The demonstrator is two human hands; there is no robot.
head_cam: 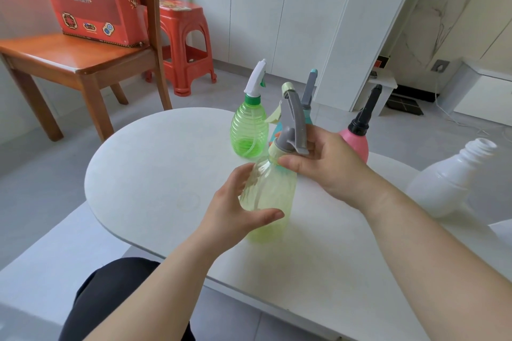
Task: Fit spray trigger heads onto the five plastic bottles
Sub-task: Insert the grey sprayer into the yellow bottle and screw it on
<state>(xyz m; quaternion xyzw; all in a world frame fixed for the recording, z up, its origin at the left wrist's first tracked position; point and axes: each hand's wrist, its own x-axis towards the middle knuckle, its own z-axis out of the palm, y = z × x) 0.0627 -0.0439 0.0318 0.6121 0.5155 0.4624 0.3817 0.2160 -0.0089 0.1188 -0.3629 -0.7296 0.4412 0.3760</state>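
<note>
Chair (69, 58) stands far left on the floor with a red box (91, 0) on its seat, and a red stool (182, 44) sits just behind it; both are well apart from the table (144, 174). The table's rounded left edge curves from far to near, and I see a wide bare stretch of top between that edge and the hands.

Toward the far edge stands the green bottle (248, 130), upright, with a white head (256, 77) on it. Near it, my left hand (235, 213) wraps the body of the yellow bottle (268, 196), thumb across the near side and fingers curled round the far side. This bottle is at mid-table, roughly upright; I cannot tell whether its base rests on the top.

A grey head (293, 124) sits on its neck. My right hand (327, 163) pinches the collar under that head, thumb in front and fingers curled behind the trigger.

Behind it rises a teal-tipped head (309, 86); its bottle is mostly hidden. Just right stands the pink bottle (357, 144) with a black head (365, 111), close behind my right hand. Farther right, well apart, the white bottle (448, 180) stands near the right edge, its threaded neck open. The table's near edge runs slantwise under my forearms.
</note>
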